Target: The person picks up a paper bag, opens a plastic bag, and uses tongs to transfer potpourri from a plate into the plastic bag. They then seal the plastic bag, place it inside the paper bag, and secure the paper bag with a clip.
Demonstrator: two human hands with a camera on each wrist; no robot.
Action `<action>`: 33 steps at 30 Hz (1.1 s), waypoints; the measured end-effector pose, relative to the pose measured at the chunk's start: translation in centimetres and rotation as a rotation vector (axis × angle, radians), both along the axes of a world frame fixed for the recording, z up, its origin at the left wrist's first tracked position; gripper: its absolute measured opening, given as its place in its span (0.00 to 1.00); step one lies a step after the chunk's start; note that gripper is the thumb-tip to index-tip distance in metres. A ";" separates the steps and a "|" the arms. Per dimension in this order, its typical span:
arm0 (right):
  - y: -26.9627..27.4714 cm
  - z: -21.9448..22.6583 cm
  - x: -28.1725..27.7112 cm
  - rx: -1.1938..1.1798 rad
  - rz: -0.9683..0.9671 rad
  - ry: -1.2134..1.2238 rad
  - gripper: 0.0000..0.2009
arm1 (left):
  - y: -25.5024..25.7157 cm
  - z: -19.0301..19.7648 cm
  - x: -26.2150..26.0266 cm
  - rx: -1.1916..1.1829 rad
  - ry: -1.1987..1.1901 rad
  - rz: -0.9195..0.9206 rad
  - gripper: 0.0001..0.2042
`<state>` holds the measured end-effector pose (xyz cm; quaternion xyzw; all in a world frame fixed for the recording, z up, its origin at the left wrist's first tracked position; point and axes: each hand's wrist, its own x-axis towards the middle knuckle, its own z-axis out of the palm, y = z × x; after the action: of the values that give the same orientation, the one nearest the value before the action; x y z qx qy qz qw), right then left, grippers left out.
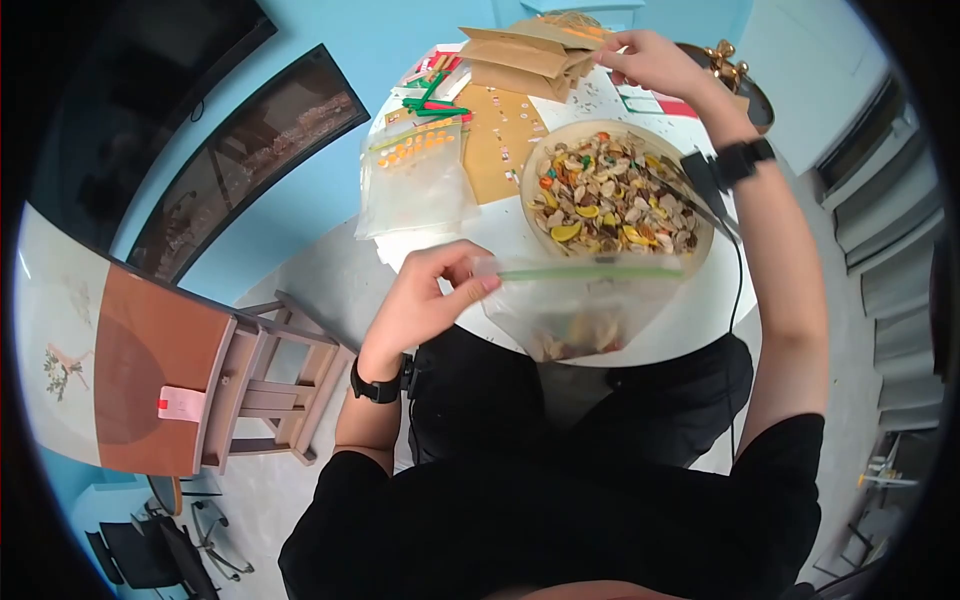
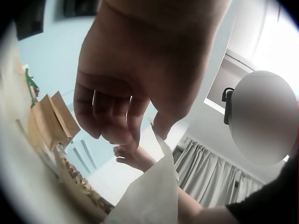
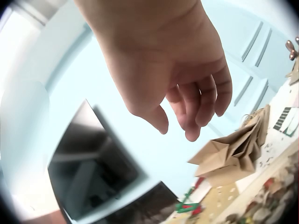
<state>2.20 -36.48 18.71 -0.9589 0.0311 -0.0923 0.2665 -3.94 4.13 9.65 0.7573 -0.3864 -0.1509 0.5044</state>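
Low over the near edge of the table, my left hand pinches the corner of a clear zip bag between thumb and fingers. The bag has a green strip along its top and a little dried mix at the bottom. In the left wrist view its pale plastic hangs below the thumb. My right hand reaches toward the back, beside several upright brown paper bags. The right wrist view shows that hand's fingers loosely bent above the paper bags, holding nothing.
A wide round bowl of colourful dried mix stands midtable, with a dark-handled utensil in it. Flat zip bags lie left, near green and red items and a brown sheet. A cable trails from my right wrist.
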 end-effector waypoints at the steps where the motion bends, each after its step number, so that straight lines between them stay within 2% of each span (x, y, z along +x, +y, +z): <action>1: -0.6 -0.7 2.9 -0.124 -0.046 -0.051 0.23 | 0.1 0.2 -0.3 0.002 -0.017 -0.001 0.05; 3: -1.7 -2.7 8.0 -0.372 -0.128 -0.162 0.23 | 0.4 0.2 -0.8 -0.012 -0.005 -0.054 0.09; 5: -1.3 -4.5 11.0 -0.461 -0.145 -0.180 0.24 | 1.2 1.3 -1.2 0.049 0.039 -0.145 0.12; 6: -1.2 -5.1 12.4 -0.497 -0.157 -0.194 0.24 | 1.4 0.6 -1.5 0.009 0.079 -0.181 0.14; 8: -0.9 -5.8 14.4 -0.451 -0.143 -0.040 0.22 | 2.1 0.4 -1.8 0.001 0.185 -0.283 0.14; 9: -1.1 -6.1 15.1 -0.431 -0.139 0.042 0.21 | 2.2 0.1 -1.9 -0.036 0.286 -0.266 0.13; 11: -1.1 -6.1 15.2 -0.475 -0.170 -0.057 0.19 | 2.2 -0.6 -2.2 -0.107 0.489 -0.243 0.11; 12: -1.3 -6.0 15.0 -0.495 -0.190 -0.106 0.18 | 2.2 -0.6 -1.7 -0.143 0.544 -0.283 0.12; 13: -1.3 -5.6 14.5 -0.515 -0.212 -0.157 0.18 | 1.8 -0.8 -1.6 -0.222 0.549 -0.229 0.12; 15: -0.7 -3.3 12.4 -0.455 -0.148 -0.238 0.17 | 0.4 -1.8 -1.5 -0.385 0.556 -0.126 0.13; 16: -0.2 -1.7 10.8 -0.428 -0.118 -0.279 0.17 | 0.3 -1.9 -0.5 -0.339 0.543 -0.205 0.18; 17: 0.7 -0.2 8.7 -0.444 -0.106 -0.348 0.16 | -0.1 -1.9 -0.4 -0.378 0.523 -0.193 0.20; 19: 3.5 2.7 2.9 -0.474 -0.086 -0.485 0.15 | -0.9 -1.7 -0.4 -0.451 0.481 -0.171 0.23; 20: 5.0 3.9 -0.1 -0.445 -0.094 -0.567 0.14 | -1.0 -1.7 -0.1 -0.395 0.478 -0.218 0.32; 21: 6.6 4.7 -3.0 -0.412 -0.101 -0.648 0.13 | -1.3 -1.7 -0.1 -0.415 0.482 -0.220 0.34; 23: 9.9 6.2 -8.2 -0.518 -0.003 -0.837 0.15 | -1.8 -2.1 -0.4 -0.450 0.496 -0.220 0.39; 24: 11.3 6.3 -10.4 -0.566 0.049 -0.928 0.17 | -2.2 -2.4 -0.3 -0.415 0.499 -0.242 0.45; 27: 14.0 5.3 -15.9 -0.862 0.220 -0.884 0.18 | -3.8 -3.6 -0.7 -0.550 0.585 -0.274 0.48; 28: 14.9 4.6 -17.0 -0.891 0.265 -0.846 0.21 | -3.8 -3.4 -1.0 -0.559 0.630 -0.274 0.53; 31: 17.3 0.5 -18.7 -0.943 0.385 -0.768 0.30 | -2.8 -4.9 -1.8 -0.802 0.613 -0.377 0.57; 32: 17.6 -1.0 -19.0 -0.951 0.393 -0.736 0.30 | -2.5 -4.6 -2.3 -0.890 0.620 -0.385 0.55; 33: 17.8 -2.3 -19.4 -0.959 0.402 -0.702 0.29 | -2.2 -4.4 -2.7 -0.904 0.664 -0.264 0.52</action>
<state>-17.18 -18.64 16.40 -0.8714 -0.2841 -0.3536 -0.1870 -6.62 1.92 5.21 0.3238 -0.3247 -0.2622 0.8491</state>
